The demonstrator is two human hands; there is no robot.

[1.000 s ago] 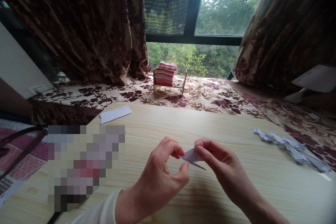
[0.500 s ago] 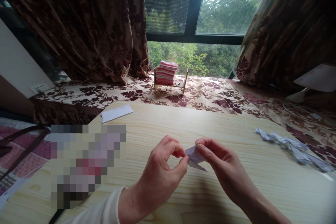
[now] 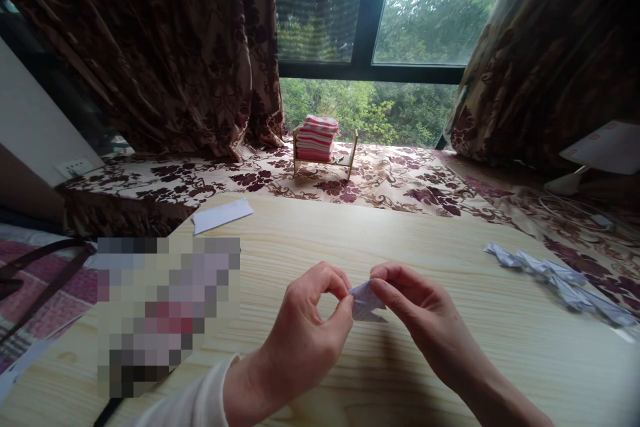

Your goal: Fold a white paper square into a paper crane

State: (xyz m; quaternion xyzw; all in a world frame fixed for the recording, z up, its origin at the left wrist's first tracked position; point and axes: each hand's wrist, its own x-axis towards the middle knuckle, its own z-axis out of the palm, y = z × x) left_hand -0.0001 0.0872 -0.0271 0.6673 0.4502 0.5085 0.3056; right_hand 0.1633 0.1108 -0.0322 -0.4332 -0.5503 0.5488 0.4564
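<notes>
Between my two hands is a small piece of folded paper (image 3: 366, 300), whitish-lilac with pointed corners, held above the wooden table (image 3: 310, 227). My left hand (image 3: 313, 330) pinches its left corner between thumb and fingertips. At the upper right edge, the thumb and index finger of my right hand (image 3: 415, 303) close on the same paper. The fingertips cover parts of its edges. Off to the right lies a row of several similar folded paper pieces (image 3: 560, 280).
A white paper strip (image 3: 223, 215) lies at the table's far left corner. Nearer, a pixelated patch (image 3: 170, 313) hides something. Beyond the table, a small rack (image 3: 351, 157) holds folded pink-striped cloths (image 3: 317, 138) on the patterned window seat. A white lamp (image 3: 603, 147) stands at right.
The folded paper has tilted, and its lower pointed flap shows less. My left hand has shifted slightly left; my right hand stays almost in place.
</notes>
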